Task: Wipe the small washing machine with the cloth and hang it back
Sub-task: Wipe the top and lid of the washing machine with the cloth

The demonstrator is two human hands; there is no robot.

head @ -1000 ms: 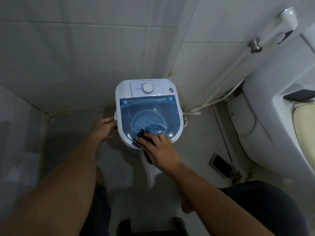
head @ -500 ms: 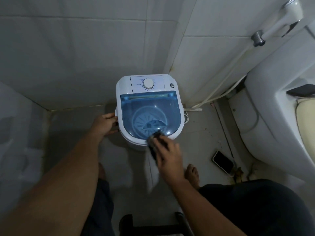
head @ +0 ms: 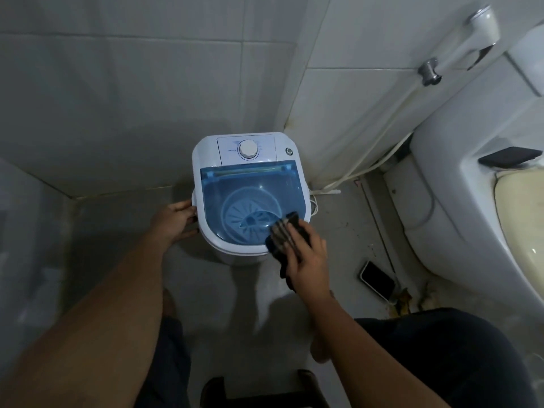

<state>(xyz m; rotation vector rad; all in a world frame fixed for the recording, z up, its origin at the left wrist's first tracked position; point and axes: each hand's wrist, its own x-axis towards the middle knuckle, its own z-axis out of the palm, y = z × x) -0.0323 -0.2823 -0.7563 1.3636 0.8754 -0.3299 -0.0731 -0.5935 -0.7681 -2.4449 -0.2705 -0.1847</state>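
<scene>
The small white washing machine (head: pixel 206 156) stands on the floor in the tiled corner, with a clear blue lid (head: pixel 235 187) and a white dial (head: pixel 248 149) at its back. My right hand (head: pixel 309 257) presses a dark striped cloth (head: pixel 279 234) onto the lid's front right corner. The cloth's lower end hangs below the hand. My left hand (head: pixel 173 220) grips the machine's left side by its rim.
A white toilet (head: pixel 459 178) fills the right side, with a dark object (head: pixel 510 156) on its rim. A phone (head: pixel 377 278) lies on the floor beside its base. A spray hose (head: pixel 382 142) runs down the wall behind. A dark stool (head: pixel 259 390) sits below me.
My right hand slid the cloth from the lid's front middle to its front right corner. The left hand stayed on the machine's left side.
</scene>
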